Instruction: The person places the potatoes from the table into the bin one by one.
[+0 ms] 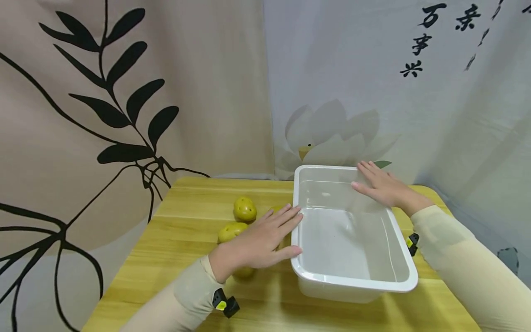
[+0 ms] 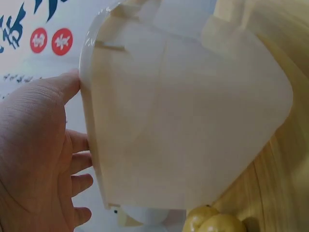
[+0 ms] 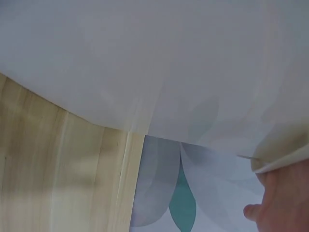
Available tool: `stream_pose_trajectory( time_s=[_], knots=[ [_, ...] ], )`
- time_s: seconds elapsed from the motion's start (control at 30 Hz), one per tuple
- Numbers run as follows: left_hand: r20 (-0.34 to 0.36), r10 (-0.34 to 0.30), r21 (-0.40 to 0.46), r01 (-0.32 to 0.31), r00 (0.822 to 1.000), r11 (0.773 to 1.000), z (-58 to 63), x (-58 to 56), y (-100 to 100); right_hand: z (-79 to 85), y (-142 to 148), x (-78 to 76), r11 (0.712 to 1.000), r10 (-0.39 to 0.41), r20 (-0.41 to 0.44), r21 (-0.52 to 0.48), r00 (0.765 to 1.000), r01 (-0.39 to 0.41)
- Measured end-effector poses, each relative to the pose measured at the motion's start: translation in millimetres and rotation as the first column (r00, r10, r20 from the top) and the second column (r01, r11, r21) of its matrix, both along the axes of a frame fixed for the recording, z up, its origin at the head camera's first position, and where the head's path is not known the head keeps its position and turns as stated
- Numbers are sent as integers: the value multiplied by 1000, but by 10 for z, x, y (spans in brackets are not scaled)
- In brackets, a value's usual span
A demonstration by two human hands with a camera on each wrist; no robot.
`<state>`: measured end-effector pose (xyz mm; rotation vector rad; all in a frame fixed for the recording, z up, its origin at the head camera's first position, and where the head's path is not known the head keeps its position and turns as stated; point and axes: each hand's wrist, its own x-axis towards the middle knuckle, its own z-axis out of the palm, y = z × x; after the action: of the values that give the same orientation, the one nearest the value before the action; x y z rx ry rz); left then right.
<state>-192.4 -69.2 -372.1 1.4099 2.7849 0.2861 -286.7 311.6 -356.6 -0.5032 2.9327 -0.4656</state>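
A white rectangular plastic tub (image 1: 336, 242) stands on the wooden table, its inside bare. My left hand (image 1: 264, 240) touches the left rim with straight, spread fingers, thumb near the front. At the far right part of the rim lies my right hand (image 1: 385, 188), its fingers stretched out over the edge. The left wrist view has the tub's outer wall (image 2: 183, 116) with fingers along the rim. In the right wrist view the wall (image 3: 145, 58) fills the upper part, and the hand (image 3: 287, 200) meets the rim at the lower right.
Several yellow round fruits, among them one fruit (image 1: 244, 209) at the back and another (image 1: 230, 231) nearer, lie left of the tub, partly hidden by my left hand and forearm. Behind the wooden table (image 1: 166, 276) hang printed curtains (image 1: 224, 92).
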Motion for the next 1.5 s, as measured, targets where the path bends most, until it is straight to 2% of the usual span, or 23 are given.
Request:
stream_pose_trajectory(
  time_s=[0.13,0.3,0.53,0.77,1.03,1.2,1.5],
  knots=[
    [5,27,13,-27,1000,1000,-24,-30,-115,-5,-7,-25,1000,-15,8,-3,1000,15],
    [25,124,22,-125,992,992,-89,-74,-356,-9,-7,-66,999,-36,23,-26,999,37],
    [37,227,26,-228,973,973,-273,-111,-699,-34,9,-128,998,-49,36,-38,998,50],
    [92,320,14,-323,943,946,-458,-79,-913,-61,23,-132,996,-44,49,-78,998,48],
    [90,396,22,-399,914,917,-686,32,-956,-73,20,-130,995,-40,46,-95,998,44],
    [87,413,25,-416,907,909,-778,80,-934,-74,16,-124,995,-37,43,-96,998,41],
    [104,434,29,-439,895,898,-907,92,-872,-92,29,-133,993,-34,27,-110,999,37]
  ],
)
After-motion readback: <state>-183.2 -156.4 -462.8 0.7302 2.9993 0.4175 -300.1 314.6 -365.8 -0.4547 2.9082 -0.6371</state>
